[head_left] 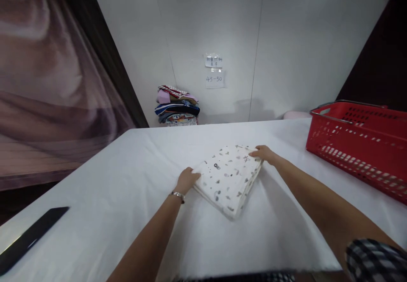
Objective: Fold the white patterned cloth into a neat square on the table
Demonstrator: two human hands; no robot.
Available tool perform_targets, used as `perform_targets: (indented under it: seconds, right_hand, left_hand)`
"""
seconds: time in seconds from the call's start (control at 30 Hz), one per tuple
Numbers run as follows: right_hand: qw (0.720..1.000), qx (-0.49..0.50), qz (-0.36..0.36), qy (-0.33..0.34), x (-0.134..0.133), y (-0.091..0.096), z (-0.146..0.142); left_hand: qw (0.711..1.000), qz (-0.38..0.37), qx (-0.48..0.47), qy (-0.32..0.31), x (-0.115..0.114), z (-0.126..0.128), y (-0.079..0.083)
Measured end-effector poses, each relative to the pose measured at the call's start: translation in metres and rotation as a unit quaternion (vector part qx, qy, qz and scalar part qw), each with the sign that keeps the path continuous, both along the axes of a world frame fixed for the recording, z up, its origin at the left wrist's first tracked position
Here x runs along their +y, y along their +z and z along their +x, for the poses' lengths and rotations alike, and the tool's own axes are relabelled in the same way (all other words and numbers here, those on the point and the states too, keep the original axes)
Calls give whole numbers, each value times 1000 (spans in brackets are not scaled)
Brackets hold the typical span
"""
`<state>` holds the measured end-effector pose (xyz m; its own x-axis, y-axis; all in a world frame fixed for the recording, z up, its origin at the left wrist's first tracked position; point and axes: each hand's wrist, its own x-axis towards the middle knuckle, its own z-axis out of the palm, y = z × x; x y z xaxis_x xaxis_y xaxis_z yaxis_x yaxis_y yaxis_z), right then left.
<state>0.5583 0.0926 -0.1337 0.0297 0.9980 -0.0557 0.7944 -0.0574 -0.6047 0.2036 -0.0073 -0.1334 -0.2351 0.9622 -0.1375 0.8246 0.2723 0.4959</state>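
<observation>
A folded white cloth (227,176) with small grey and dark printed motifs is held slightly tilted over the white-covered table (133,180), one corner pointing towards me. My left hand (187,179), with a silver bracelet at the wrist, pinches its left edge, thumb on top. At the far right corner, my right hand (262,152) grips the cloth between thumb and fingers. The fingers beneath the cloth are hidden on both sides. Several layers show along the near right edge.
A red plastic basket (356,146) with metal handles stands at the right. Folded fabrics (177,106) are stacked at the back, by a wall with paper labels (215,79). A flat black object (32,235) lies at left front; a pinkish curtain (57,82) hangs left.
</observation>
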Motion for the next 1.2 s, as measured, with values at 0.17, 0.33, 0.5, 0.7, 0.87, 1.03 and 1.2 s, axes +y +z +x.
perform_targets:
  seconds: [0.17, 0.33, 0.5, 0.7, 0.87, 1.03, 1.2]
  right_hand:
    - [995, -96, -10, -3, 12, 1, -8]
    - [971, -193, 125, 72, -25, 0, -30]
    - [931, -174, 134, 290, -97, -12, -62]
    - [945, -104, 134, 278, -141, -16, -67]
    - [921, -44, 210, 325, -179, -10, -73]
    - [903, -114, 242, 336, -208, -14, -82]
    - [904, -149, 246, 318, -209, -18, -85]
  left_hand:
    - [1000, 14, -4, 0, -15, 11, -10]
    - [975, 195, 62, -88, -28, 16, -16]
    - [931, 257, 85, -245, -48, 21, -27]
    - [933, 226, 55, -273, -60, 9, -32]
    - [925, 244, 65, -284, -71, 0, -32]
    - [927, 251, 84, -265, -69, 4, -33]
    - [930, 253, 97, -247, -61, 7, -33]
